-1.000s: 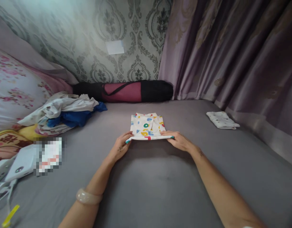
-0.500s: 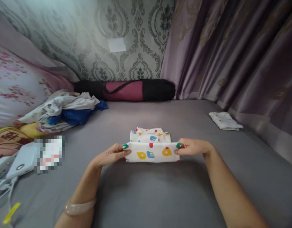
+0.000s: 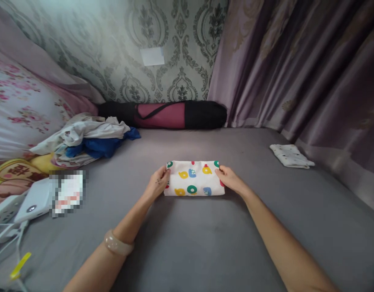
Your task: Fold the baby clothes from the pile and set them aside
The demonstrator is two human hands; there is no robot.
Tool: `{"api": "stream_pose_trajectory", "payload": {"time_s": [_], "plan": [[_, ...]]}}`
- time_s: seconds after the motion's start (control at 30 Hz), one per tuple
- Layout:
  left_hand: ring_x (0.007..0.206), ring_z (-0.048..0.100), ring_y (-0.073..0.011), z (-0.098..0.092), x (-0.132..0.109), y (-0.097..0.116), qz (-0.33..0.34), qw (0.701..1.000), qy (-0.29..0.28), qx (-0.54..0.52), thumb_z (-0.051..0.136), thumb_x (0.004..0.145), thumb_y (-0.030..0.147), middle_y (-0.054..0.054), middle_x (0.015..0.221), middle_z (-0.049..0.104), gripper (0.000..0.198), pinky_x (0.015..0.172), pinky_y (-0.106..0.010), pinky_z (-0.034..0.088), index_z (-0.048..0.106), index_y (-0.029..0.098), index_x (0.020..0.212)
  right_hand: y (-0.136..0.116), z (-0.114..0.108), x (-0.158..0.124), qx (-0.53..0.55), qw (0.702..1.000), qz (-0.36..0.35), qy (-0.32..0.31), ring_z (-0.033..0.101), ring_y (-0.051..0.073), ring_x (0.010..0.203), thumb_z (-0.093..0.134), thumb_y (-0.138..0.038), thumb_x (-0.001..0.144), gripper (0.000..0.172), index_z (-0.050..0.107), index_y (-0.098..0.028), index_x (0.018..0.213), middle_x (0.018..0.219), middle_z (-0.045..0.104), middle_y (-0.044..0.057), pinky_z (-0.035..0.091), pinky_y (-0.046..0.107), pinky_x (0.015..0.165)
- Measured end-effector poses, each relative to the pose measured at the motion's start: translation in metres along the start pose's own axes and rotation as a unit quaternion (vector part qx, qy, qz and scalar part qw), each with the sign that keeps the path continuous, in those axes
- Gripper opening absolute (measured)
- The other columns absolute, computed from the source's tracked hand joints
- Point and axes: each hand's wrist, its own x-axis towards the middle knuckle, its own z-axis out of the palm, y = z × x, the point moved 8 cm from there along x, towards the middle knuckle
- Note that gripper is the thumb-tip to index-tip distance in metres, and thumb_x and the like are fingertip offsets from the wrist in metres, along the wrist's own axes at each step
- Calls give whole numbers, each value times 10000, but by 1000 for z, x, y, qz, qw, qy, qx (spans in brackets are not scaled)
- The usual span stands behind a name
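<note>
garment (image 3: pixel 193 178) mid-bed (image 3: pixel 205 243) | pile (image 3: pixel 89 140) left (far) | cloth (image 3: pixel 290 155) right

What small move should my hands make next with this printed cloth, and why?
Probably release and smooth it flat: the printed cloth lies folded in a rectangle on the grey sheet, left hand and right hand gripping its ends.

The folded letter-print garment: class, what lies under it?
The grey bedsheet shows all around the folded letter-print garment, which rests on it. Its inner layers are covered by the top fold.
</note>
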Motion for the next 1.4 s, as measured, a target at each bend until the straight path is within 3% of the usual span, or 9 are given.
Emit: {"api": "stream_pose_trajectory", "payload": {"time_s": [0.17,0.3,0.43,0.53,0.67,0.8,0.97,1.3,1.4], "plan": [[581,494,-141,3,13,3,10,985,43,164,376,912,393,15,595,509,279,559,-229,327,540,209,783,6,-4,6,-138,983,16,124,555,155,651,395,-359,914,291,616,-172,881,698,623,30,347,221,574],[681,585,-193,6,15,-2,-17,974,81,213,375,930,403,-40,698,610,260,614,-263,388,524,202,1003,8,-4,2,-117,984,61,124,622,194,755,421,-362,909,379,556,-138,1184,806,678,71,405,247,655],[740,607,-216,2,9,-6,-55,979,89,173,432,898,458,-55,722,623,359,644,-289,427,466,160,1094,0,-7,-6,-126,985,63,98,622,194,746,488,-293,862,501,414,-150,1336,811,670,42,422,258,679],[721,599,-198,3,5,-5,-52,985,58,156,493,851,417,-41,773,624,402,645,-286,437,443,163,1159,-9,-5,-11,-150,985,19,78,616,182,753,454,-215,864,457,421,-197,1320,870,668,35,419,254,686],[660,559,-158,11,0,3,52,982,14,180,409,866,259,-19,796,602,341,664,-284,446,455,202,1199,-17,4,-16,-210,975,-6,71,621,200,887,365,-175,917,313,535,-208,1178,988,667,70,412,267,752],[754,580,-163,17,-5,10,126,969,14,213,326,923,247,-78,990,603,332,724,-290,461,478,217,1216,-23,9,-24,-284,953,23,99,625,220,941,296,-160,956,322,554,-209,1143,1071,642,100,413,281,746],[732,598,-170,19,-5,7,79,954,-5,290,271,966,303,-87,980,564,379,692,-282,463,549,225,1209,-25,14,-30,-369,920,72,110,654,234,831,275,-275,991,331,558,-186,1137,1034,624,140,439,311,708],[764,603,-186,19,-7,5,44,941,-13,337,279,973,355,-100,1012,553,407,675,-285,459,566,259,1244,-23,16,-29,-392,913,80,85,673,294,814,291,-369,993,361,546,-180,1164,853,683,144,460,373,709],[812,599,-205,17,-8,11,66,930,18,361,274,974,383,-120,1085,529,416,713,-319,475,585,246,1214,-26,9,-32,-400,909,72,94,665,296,828,320,-341,983,350,580,-164,1136,898,676,159,458,376,723]]}}
